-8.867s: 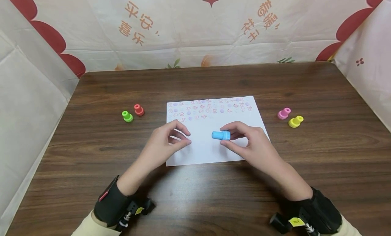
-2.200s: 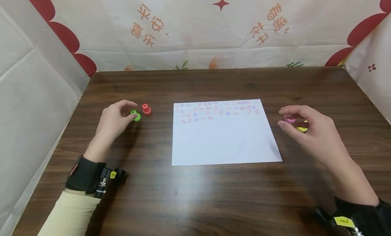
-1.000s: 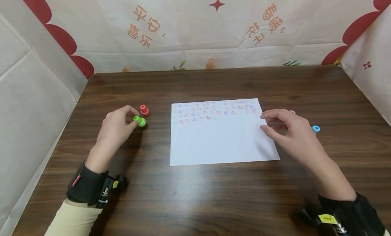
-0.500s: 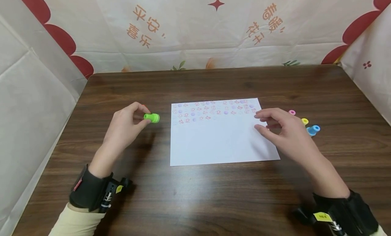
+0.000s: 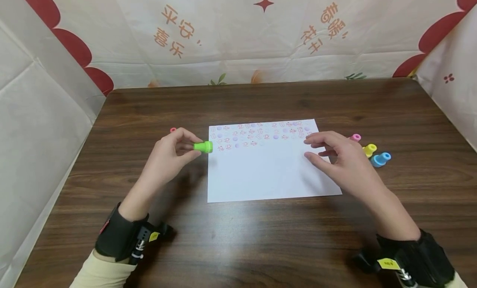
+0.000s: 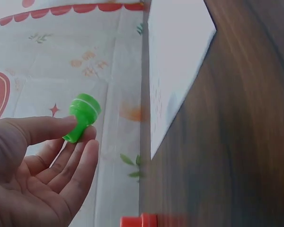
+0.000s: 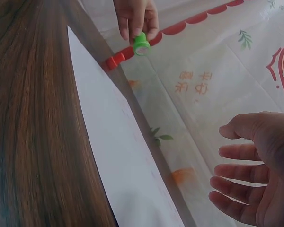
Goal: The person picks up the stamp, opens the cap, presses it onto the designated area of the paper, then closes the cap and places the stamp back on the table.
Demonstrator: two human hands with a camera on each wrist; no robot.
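Observation:
My left hand pinches a small green stamp between thumb and fingers. The stamp is tipped on its side above the left edge of a white sheet of paper, its wide end towards the paper. In the left wrist view the green stamp has a pale ring round its wide end. Over the right part of the sheet hovers my right hand, fingers loosely bent and holding nothing; the right wrist view shows the same hand with spread fingers. Rows of small red and purple prints cover the sheet's far part.
A red stamp stands on the table behind my left hand, mostly hidden in the head view. Right of the paper are a pink stamp, a yellow stamp and a blue stamp. A printed white cloth hangs behind the table.
The blue stamp, earlier in my right hand, now stands beside the yellow one. My left hand has lifted the green stamp and carried it right to the paper; my right hand came back left.

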